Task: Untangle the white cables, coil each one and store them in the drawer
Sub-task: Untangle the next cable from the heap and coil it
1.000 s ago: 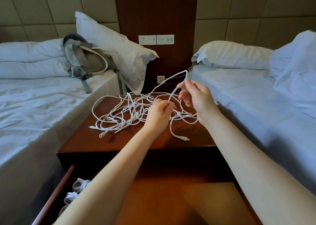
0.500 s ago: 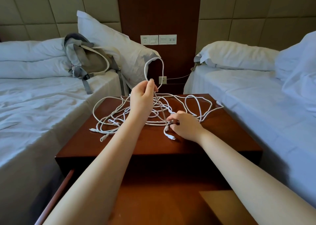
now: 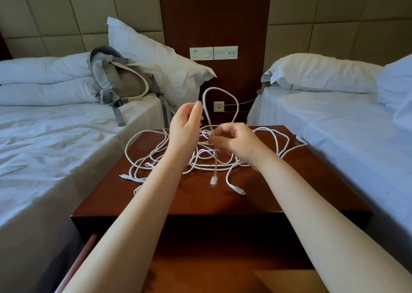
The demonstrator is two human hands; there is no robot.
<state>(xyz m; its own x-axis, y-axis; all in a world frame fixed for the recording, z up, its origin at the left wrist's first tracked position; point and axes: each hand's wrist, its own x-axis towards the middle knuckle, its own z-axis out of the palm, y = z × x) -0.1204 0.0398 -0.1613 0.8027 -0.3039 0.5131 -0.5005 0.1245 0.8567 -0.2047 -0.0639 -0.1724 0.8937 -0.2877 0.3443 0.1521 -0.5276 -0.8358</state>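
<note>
Pinching raised cable loop (image 3: 219, 89): left hand (image 3: 186, 128) fingers, right hand (image 3: 236, 142) fingers; tangle (image 3: 200, 165) back from nightstand (image 3: 178, 200) front edge.

Your only camera rides on your head, facing forward and tilted down along both forearms onto the nightstand (image 3: 200, 203) close below. Your left hand (image 3: 185, 125), right hand (image 3: 236, 143) and the white cables (image 3: 214, 179) sit mid-frame, at the far end of your outstretched arms. The wide lens also takes in a bed (image 3: 55, 136) on each side and the padded wall (image 3: 66, 14) ahead.
</note>
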